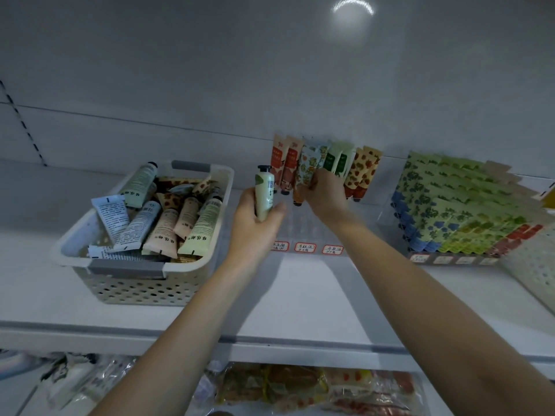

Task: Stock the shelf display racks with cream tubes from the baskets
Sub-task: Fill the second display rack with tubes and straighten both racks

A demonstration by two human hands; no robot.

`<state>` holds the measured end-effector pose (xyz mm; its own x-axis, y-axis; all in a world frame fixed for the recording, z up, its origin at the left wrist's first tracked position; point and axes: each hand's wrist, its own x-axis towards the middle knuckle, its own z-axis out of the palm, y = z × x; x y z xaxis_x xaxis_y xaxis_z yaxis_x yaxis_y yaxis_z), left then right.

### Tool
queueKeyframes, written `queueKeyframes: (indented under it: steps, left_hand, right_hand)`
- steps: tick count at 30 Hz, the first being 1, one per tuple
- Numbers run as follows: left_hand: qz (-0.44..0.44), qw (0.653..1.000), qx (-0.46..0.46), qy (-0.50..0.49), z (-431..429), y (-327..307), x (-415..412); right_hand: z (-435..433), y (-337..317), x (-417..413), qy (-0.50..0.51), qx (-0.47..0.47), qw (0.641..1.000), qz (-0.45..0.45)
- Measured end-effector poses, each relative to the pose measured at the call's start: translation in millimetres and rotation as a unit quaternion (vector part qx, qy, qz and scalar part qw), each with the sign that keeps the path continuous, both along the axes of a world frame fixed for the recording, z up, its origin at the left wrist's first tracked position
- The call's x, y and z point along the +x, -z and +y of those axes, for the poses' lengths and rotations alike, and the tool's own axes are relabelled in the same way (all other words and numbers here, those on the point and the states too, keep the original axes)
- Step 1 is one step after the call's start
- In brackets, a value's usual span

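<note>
Fingers, left hand (255, 226): curled round a pale green cream tube (263, 192), black cap up, just left of the clear rack (304, 235).
Fingers, right hand (326, 196): seemingly pinching a patterned tube (306, 166) standing in that rack, at the shelf's (300, 295) back edge.
Basket (135, 285): left end of shelf, heaped with tubes.
Second rack (450, 259): right end, full.

Light is dim, cool and grey. A bright arc of glare (353, 6) sits at one o'clock on the glossy back panel (210, 70). The forearms (420, 295) cast soft shadows on the white shelf (315, 310) toward six o'clock. Wide-angle distortion bends the shelf lines at three and nine o'clock. The left hand (255, 226) and its cream tube (264, 190) look slightly smeared; packets (285, 385) at six o'clock are blurred.
</note>
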<state>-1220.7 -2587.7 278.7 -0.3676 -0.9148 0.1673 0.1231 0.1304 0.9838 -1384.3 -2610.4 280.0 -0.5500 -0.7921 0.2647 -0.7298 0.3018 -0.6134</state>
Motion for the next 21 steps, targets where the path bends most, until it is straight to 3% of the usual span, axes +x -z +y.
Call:
queueKeyframes:
  steps: [5, 9, 13, 16, 21]
  left_hand:
    - [-0.003, 0.998, 0.034, 0.051, 11, -5, 14]
    - [-0.019, 0.998, -0.012, 0.056, 23, -11, 26]
    - [-0.043, 0.996, -0.075, 0.019, 50, -21, 37]
    - [-0.079, 0.989, -0.128, -0.012, 70, -26, 43]
    - [-0.106, 0.979, -0.173, 0.005, 103, -32, 60]
  right_hand:
    - [17, -10, 1, 0.002, -0.004, 0.997, -0.075]
    - [47, -20, 7, 0.009, -0.06, 0.992, -0.113]
    - [99, -47, 38, -0.084, -0.131, 0.96, -0.233]
    - [136, -64, 67, -0.168, -0.133, 0.929, -0.303]
    - [180, -76, 93, -0.194, -0.138, 0.924, -0.299]
